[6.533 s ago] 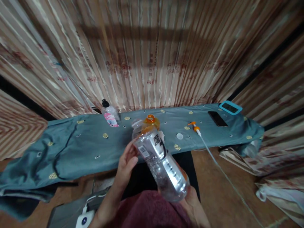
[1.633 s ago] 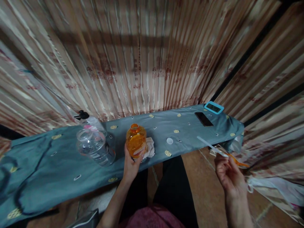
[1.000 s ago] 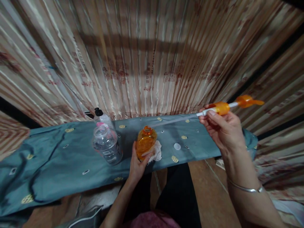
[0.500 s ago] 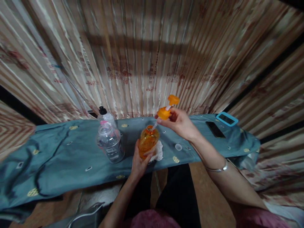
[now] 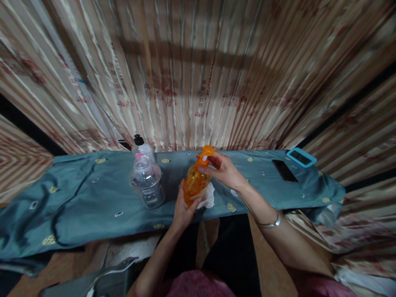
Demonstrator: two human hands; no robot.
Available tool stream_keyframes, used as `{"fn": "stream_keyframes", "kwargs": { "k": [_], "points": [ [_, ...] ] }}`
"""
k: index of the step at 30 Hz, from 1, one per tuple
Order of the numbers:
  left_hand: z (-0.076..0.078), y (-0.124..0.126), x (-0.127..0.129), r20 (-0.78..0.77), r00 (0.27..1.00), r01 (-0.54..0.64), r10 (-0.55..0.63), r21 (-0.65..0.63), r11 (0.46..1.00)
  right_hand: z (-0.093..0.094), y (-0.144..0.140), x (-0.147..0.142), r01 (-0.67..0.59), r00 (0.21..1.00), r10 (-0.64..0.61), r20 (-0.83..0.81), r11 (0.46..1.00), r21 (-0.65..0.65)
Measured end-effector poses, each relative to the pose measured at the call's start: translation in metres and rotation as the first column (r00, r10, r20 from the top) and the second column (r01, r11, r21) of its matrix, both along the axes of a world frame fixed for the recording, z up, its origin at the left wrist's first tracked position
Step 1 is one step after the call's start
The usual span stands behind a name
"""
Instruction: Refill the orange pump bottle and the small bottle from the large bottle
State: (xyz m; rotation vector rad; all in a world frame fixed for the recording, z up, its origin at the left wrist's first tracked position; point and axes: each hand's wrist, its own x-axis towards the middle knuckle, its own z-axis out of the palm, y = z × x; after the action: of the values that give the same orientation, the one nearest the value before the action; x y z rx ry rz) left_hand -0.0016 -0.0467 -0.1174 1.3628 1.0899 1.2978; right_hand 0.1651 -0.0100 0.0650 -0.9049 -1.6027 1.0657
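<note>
Around the lower part of a see-through orange bottle is my left hand, fingers closed on it. My right hand grips the orange pump top by its collar, which sits at the bottle's neck. Whether the threads have caught, I cannot tell. The bottle leans slightly to the right, and the pump's tube is inside it. A crumpled white tissue lies just beside the bottle, partly behind it.
Left of the bottle stand a clear plastic container and a clear bottle with a black cap. A dark phone and a blue-framed device lie at the right on the green cloth. A small whitish disc is under my right forearm.
My right hand has come down and left with the pump top, from above the bottle to its neck. The tube has slid inside. The view has shifted slightly.
</note>
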Motion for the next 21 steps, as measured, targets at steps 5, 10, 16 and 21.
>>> {"fn": "stream_keyframes", "kwargs": {
  "k": [5,10,16,21],
  "points": [
    [0.001,0.001,0.001,0.024,1.0,0.0,0.0,0.001,1.0,0.0,-0.003,0.008,-0.049,0.998,0.049,0.028,0.999,0.014],
    [-0.004,0.007,0.002,0.048,0.999,-0.017,0.018,-0.01,1.0,0.004,0.0,0.013,-0.101,0.989,0.098,0.111,0.995,0.023],
    [-0.005,0.012,0.0,0.075,0.997,0.013,-0.013,-0.007,1.0,0.013,0.006,0.016,-0.153,0.969,0.143,0.203,0.988,0.032],
    [-0.003,0.012,-0.003,0.08,0.996,0.029,-0.03,0.009,1.0,0.02,0.01,0.02,-0.186,0.942,0.165,0.292,0.982,0.043]
  ]
}}
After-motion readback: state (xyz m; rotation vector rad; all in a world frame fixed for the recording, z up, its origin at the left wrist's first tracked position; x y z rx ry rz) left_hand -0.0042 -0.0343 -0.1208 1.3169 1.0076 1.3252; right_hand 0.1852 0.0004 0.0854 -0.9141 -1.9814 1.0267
